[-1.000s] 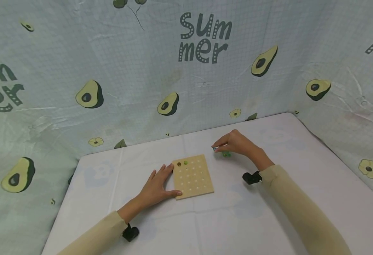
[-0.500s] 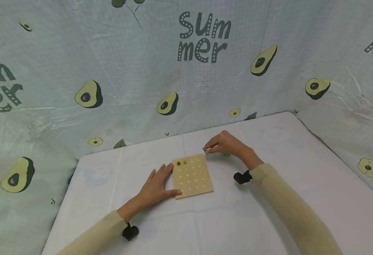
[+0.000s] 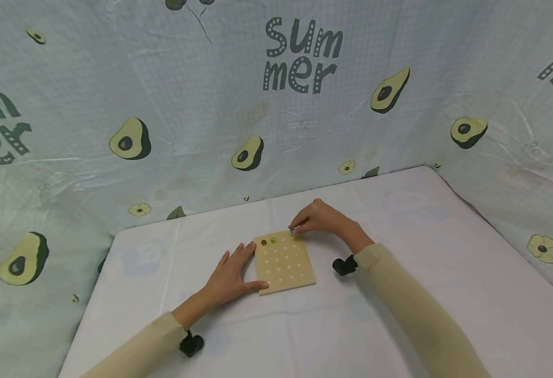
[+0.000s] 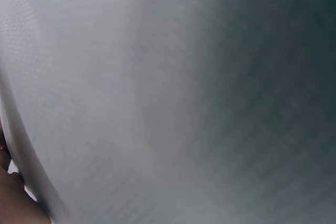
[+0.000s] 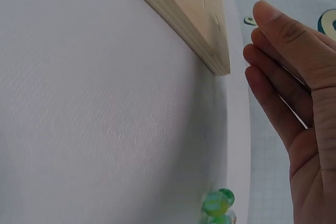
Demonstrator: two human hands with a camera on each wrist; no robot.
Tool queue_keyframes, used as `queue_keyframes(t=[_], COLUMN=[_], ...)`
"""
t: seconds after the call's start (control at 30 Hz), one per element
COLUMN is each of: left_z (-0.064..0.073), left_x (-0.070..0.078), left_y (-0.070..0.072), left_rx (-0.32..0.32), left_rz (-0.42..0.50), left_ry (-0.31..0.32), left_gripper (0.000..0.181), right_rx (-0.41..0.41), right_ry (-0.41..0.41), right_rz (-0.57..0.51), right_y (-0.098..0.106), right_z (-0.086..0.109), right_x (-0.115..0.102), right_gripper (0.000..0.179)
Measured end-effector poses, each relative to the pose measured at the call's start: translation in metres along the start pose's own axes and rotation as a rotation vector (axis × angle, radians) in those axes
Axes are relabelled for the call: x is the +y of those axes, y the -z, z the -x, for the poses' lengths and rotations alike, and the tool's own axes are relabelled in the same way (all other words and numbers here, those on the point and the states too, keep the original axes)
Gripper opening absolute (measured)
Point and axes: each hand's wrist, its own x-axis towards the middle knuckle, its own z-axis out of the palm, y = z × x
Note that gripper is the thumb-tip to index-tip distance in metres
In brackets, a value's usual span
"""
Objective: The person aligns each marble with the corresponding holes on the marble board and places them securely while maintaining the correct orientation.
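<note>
A square wooden board [image 3: 286, 270] with rows of shallow round hollows lies on the table. A brown marble [image 3: 264, 242] and a green marble [image 3: 274, 240] sit in its far row. My left hand [image 3: 229, 274] rests spread along the board's left side, thumb on the near corner and a fingertip by the far one. Over the far edge, my right hand [image 3: 322, 218] pinches a small blue-and-white marble [image 3: 292, 229] between thumb and fingertips. In the right wrist view, that marble is hidden behind the thumb [image 5: 270, 14].
Loose green marbles [image 5: 216, 203] lie on the white-covered table [image 3: 238, 336] to the right of the board, behind the right hand in the head view. A curtain [image 3: 187, 105] printed with avocados stands behind the table. Cloth fills nearly all the left wrist view.
My right hand has carried the blue-and-white marble leftward, from beside the loose green marbles to over the board's far edge. The left hand has stayed on the board.
</note>
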Motion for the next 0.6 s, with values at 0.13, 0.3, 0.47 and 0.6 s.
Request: queue_keyframes(t=[0.13, 0.3, 0.47, 0.6], left_z=[0.000, 0.001, 0.001, 0.001], left_x=[0.000, 0.000, 0.000, 0.001], left_y=[0.000, 0.001, 0.000, 0.000], left_rx=[0.003, 0.005, 0.006, 0.005], left_rz=[0.006, 0.009, 0.013, 0.018], left_ry=[0.001, -0.007, -0.012, -0.010], left_gripper=[0.110, 0.110, 0.110, 0.110], right_rx=[-0.029, -0.064, -0.084, -0.112], right_ry=[-0.017, -0.025, -0.033, -0.071], right_rz=[-0.010, -0.011, 0.002, 0.012], right_y=[-0.005, -0.010, -0.013, -0.015], right_z=[-0.007, -0.015, -0.020, -0.023], right_x=[-0.002, -0.004, -0.008, -0.011], right_gripper=[0.019, 0.019, 0.020, 0.021])
